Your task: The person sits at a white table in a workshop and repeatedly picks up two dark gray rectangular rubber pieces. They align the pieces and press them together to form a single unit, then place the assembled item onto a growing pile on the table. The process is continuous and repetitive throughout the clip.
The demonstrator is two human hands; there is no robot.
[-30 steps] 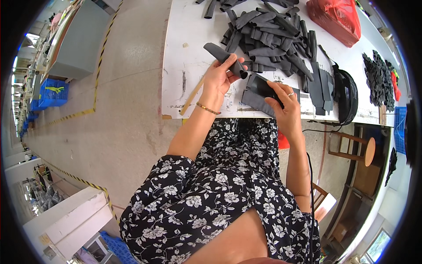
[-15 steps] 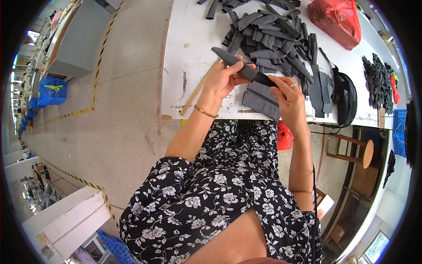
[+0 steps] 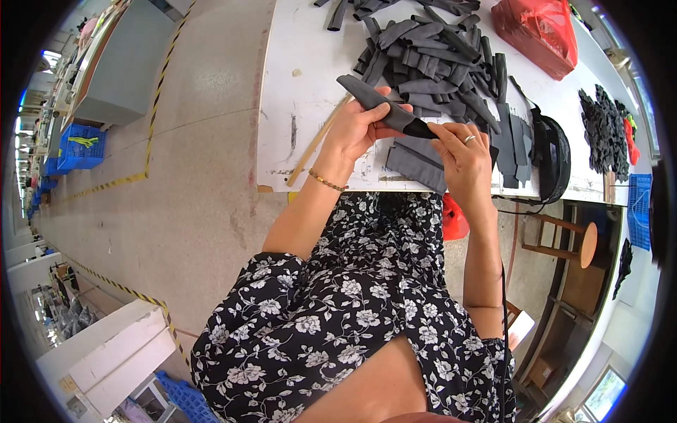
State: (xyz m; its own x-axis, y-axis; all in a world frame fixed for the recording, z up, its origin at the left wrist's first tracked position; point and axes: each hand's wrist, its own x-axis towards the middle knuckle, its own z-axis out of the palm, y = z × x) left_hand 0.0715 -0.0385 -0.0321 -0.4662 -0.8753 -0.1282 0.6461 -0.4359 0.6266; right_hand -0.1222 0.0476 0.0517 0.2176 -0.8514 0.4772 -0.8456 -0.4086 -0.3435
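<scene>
Over the near edge of the white table (image 3: 278, 92), I hold a dark grey fabric tube (image 3: 361, 92) slantwise. Its tapered end points up and to the left. My left hand (image 3: 355, 127) is closed round the tube's middle, thumb on top. My right hand (image 3: 462, 155) pinches a black part (image 3: 419, 130) at the tube's lower right end; the fingers hide how far it runs. Just beyond my hands lies a heap of similar grey tubes (image 3: 441, 60). Below the held tube are flat grey fabric pieces (image 3: 416, 166).
A thin wooden stick (image 3: 312, 151) lies left of my left wrist. To the right are flat dark strips (image 3: 513, 148), a black bag (image 3: 553, 155) and a bundle of dark pieces (image 3: 603, 134). A red plastic bag (image 3: 539, 35) stands far right; a wooden stool (image 3: 587, 244) is below.
The grey tube has turned slightly in my left hand, and its right end looks flatter. My right fingers have shifted a little along the black part. Both hands keep their hold.
</scene>
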